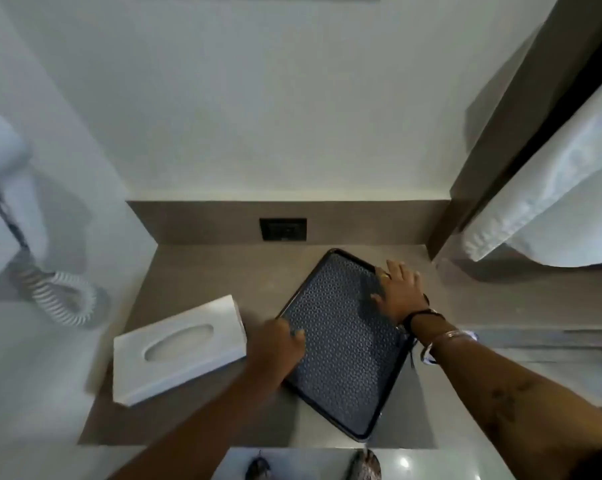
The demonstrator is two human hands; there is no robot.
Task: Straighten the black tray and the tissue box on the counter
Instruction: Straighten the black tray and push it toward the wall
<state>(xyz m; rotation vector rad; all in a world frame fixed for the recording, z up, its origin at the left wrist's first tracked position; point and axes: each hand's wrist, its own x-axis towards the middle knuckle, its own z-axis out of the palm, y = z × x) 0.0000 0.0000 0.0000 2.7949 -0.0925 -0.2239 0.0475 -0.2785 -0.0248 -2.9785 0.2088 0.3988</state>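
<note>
Motion blur softens the left grip (pixel 279 344), which is clamped on the left rim of the black tray (pixel 341 351) with its fingers hidden. The right grip (pixel 400 292) lies flat, fingers spread across the right rim. The tray sits skewed on the brown table (pixel 202 271), with the white tissue box (pixel 178 348) just left of it, also askew. Bare table runs behind both to the wall socket (pixel 283 229).

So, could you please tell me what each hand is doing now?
Left hand: grips the black tray at its left edge.
Right hand: open, pressing its right rim.
</note>
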